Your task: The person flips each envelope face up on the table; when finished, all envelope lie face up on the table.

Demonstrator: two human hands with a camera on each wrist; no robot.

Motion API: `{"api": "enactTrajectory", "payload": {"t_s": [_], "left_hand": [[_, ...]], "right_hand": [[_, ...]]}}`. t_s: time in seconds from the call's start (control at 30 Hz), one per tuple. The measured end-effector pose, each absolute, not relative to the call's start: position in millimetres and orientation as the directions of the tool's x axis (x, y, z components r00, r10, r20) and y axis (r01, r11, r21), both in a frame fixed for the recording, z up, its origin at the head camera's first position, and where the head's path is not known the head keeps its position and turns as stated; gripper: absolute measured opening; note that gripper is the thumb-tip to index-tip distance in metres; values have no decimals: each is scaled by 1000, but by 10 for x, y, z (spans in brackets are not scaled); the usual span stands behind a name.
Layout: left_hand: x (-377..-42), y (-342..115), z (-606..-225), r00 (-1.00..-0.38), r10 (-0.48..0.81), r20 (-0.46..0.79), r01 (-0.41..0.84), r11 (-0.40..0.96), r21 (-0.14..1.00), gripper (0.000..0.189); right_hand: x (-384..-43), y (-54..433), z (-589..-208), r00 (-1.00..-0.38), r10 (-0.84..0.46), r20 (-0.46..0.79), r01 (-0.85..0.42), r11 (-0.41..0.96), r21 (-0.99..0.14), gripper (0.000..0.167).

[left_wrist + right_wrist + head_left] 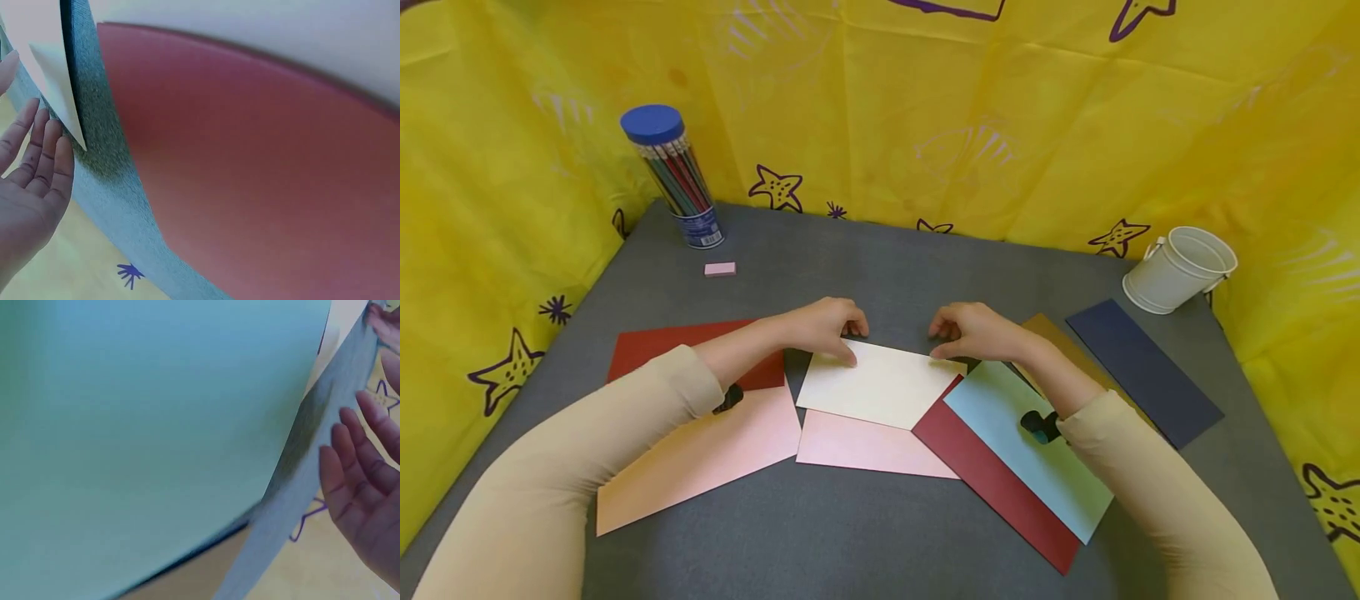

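Note:
A cream card (880,385) lies in the middle of the table, its far edge between the two hands. At its far left corner is my left hand (823,325), thumb over the card and fingers loosely bent beyond the edge. My right hand (979,332) is by the far right corner in the same way, its thumb tip right at the edge. Nothing shows gripped in the left wrist view, where the left hand (37,181) has its fingers beside a pale card's edge (65,94). The right hand (369,494) appears with relaxed fingers in the right wrist view.
Around the cream card lie a red card (651,348), a pink-to-orange one (700,458), a pink one (872,446), a dark red one (1000,492), a light blue one (988,408) and a navy one (1142,367). Behind stand a pencil tub (677,179), an eraser (720,269) and a white pail (1172,275).

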State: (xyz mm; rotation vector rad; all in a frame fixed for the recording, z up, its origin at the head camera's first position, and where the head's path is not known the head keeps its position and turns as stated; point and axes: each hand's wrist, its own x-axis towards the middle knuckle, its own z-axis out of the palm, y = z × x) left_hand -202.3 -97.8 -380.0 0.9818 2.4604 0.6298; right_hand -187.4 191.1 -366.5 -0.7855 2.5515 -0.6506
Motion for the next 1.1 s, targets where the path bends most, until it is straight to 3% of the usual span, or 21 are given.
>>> {"api": "enactTrajectory", "payload": {"t_s": [0.33, 0.6, 0.9, 1.1], "left_hand": [[-1983, -883, -3786, -679, 681, -275, 506, 705, 497, 41], [-1977, -890, -3816, -696, 660, -283, 495, 726, 478, 40], [-1978, -874, -3794, -690, 674, -266, 507, 711, 487, 41], [-2040, -953, -3759, -665, 688, -289, 444, 676, 588, 35]], "right_hand": [[-1834, 1684, -3765, -737, -597, -317, -421, 773, -475, 48], [-1784, 1608, -3796, -751, -583, -311, -462, 800, -383, 46], [-1782, 1586, -3781, -754, -588, -294, -457, 790, -409, 37], [-1785, 1608, -3780, -753, -597, -277, -437, 768, -468, 35]]}}
